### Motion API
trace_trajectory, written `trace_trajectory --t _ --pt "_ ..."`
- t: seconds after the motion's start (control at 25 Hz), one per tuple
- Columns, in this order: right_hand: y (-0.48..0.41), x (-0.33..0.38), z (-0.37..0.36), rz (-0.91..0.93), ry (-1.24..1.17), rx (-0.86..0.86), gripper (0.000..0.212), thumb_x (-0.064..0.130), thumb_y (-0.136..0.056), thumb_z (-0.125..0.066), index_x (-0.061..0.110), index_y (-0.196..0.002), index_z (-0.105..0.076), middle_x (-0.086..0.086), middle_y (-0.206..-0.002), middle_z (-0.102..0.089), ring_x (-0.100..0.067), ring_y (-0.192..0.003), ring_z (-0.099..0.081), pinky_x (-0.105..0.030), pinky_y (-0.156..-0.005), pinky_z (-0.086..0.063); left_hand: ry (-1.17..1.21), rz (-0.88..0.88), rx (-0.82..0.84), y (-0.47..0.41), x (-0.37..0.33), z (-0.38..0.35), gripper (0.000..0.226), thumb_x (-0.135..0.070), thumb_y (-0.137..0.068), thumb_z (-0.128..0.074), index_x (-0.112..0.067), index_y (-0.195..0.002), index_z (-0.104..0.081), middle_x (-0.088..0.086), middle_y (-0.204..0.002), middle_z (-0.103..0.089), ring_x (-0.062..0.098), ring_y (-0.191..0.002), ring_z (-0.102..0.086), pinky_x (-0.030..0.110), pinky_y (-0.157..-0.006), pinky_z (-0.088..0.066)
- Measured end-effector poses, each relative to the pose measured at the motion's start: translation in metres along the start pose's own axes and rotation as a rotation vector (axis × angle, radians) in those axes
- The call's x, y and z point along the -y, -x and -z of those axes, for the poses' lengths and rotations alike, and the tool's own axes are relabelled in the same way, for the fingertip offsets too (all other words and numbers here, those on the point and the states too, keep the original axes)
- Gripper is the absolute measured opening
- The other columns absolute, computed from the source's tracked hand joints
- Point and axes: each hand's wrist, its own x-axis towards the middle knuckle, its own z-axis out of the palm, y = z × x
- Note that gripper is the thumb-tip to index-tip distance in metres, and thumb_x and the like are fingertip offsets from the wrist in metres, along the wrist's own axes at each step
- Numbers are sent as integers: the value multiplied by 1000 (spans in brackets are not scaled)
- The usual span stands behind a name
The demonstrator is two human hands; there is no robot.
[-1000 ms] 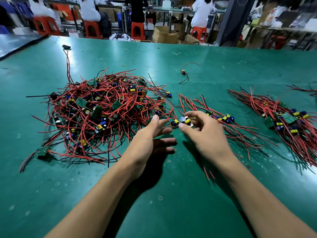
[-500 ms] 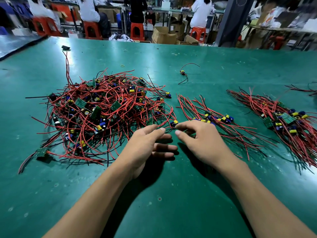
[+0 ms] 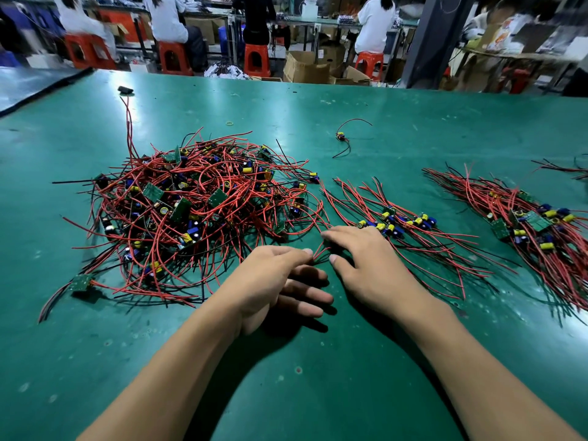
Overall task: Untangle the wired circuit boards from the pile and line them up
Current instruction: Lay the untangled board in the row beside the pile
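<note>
Green-matted work table (image 3: 318,393) in a workshop; beyond its far edge, seated people (image 3: 165,17) on orange stools (image 3: 173,60), with cardboard boxes (image 3: 305,66) on the floor. Near the far-left corner lies a small black part (image 3: 125,89), one red wire running from it into the pile (image 3: 197,211). Pile sits left of centre: red and black leads thickly tangled, small green boards with yellow and blue capacitors through it at all tilts. One loose board (image 3: 80,281) lies flat at the pile's near-left fringe. Yellow rubber band (image 3: 229,123) beyond the pile, toward the far edge. Left hand (image 3: 273,281) at the pile's near-right fringe: uppermost digit tip touches a few red wire ends, lower three fingers straight, loosely fanned; whether a wire is pinched, cannot tell. Single board (image 3: 341,136) with curled leads lies alone toward the far edge, mid-table. Right hand (image 3: 366,259) just beside the left, palm down, fingers spread and fairly straight, resting on the near-left wire ends of the middle row (image 3: 407,221). Middle row: boards side by side, leads combed roughly parallel. Well apart toward the right edge, a second, fuller row (image 3: 534,224), same lie. More wire ends (image 3: 566,168) cut off at the right edge.
</note>
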Motion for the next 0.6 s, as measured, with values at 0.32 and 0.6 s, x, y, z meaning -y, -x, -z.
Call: trace_trajectory --t 0.32,0.6 --pt "-1 0 13 -155 -447 -615 23 12 -90 -71 17 -113 -68 0 -105 -67 -2 -86 -59 -11 -86 -44 221 27 64 0 -15 16 24 -31 -91 -57 -9 -94 -68 1 -73 -70 11 -48 -62 17 -34 -42" --pt "2 15 20 -51 -1020 -294 27 2 -91 -69 23 -107 -71 11 -94 -73 -6 -81 -62 -19 -73 -51 192 -5 45 -6 -4 7 29 -30 -98 -51 -5 -101 -64 8 -76 -69 17 -54 -65 24 -50 -55"
